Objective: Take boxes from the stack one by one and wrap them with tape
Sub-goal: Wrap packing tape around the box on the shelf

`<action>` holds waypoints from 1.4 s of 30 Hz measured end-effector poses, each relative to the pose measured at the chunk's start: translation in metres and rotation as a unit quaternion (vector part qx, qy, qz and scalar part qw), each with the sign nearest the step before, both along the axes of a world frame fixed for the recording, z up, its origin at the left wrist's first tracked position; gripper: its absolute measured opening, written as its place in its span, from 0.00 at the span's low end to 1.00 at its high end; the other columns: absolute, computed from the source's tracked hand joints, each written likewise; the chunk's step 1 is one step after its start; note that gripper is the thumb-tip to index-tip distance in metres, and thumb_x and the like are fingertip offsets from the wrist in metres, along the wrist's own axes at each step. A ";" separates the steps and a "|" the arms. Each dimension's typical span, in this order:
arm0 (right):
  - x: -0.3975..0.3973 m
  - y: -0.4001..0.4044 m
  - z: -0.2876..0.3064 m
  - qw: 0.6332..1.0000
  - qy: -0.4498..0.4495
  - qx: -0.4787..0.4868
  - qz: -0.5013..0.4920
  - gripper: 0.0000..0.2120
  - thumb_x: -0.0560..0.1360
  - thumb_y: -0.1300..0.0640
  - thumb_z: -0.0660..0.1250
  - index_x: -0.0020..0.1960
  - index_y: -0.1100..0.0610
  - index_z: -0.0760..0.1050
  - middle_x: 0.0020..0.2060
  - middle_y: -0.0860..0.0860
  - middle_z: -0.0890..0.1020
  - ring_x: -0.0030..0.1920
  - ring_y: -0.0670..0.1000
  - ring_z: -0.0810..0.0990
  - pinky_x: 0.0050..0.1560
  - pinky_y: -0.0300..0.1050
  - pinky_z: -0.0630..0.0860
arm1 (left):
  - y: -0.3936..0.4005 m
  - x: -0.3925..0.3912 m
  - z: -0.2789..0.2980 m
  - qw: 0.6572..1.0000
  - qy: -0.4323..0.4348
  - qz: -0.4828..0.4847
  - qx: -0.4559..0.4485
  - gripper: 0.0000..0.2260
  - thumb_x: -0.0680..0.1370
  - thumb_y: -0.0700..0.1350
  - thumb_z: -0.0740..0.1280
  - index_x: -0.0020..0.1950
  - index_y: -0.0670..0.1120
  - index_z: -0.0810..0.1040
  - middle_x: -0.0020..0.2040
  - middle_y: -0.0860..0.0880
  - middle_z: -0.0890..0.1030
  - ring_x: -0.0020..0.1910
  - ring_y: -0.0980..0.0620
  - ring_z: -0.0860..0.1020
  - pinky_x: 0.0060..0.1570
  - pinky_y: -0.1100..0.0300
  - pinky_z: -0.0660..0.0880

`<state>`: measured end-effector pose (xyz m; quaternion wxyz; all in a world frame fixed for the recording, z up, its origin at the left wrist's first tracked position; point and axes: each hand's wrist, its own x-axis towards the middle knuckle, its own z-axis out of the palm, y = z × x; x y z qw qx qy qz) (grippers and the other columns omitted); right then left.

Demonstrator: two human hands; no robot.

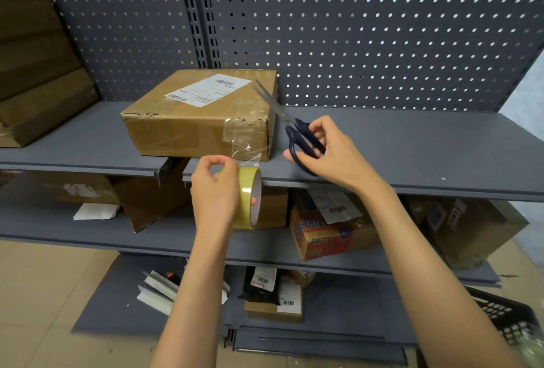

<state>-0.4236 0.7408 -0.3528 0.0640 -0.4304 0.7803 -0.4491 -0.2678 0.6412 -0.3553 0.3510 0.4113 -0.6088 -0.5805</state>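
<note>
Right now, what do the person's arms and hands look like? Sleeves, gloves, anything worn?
Both forearms are bare as far as the frame shows: no sleeves in view. The left hand and right hand wear no gloves. No rings, watch, bracelets or markings are visible on either wrist or on the fingers that show. Upper arms are out of frame.

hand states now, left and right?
Left hand: holding the tape roll.
Right hand: fingers closed on the scissors.
</note>
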 end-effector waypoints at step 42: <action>0.015 0.020 0.006 0.987 -0.045 0.138 0.069 0.19 0.62 0.42 0.77 0.41 0.56 0.80 0.39 0.55 0.84 0.32 0.43 0.73 0.39 0.41 0.70 | -0.006 0.002 -0.003 0.999 0.015 0.005 0.034 0.08 0.80 0.43 0.64 0.57 0.44 0.76 0.36 0.49 0.76 0.19 0.60 0.75 0.39 0.50 0.79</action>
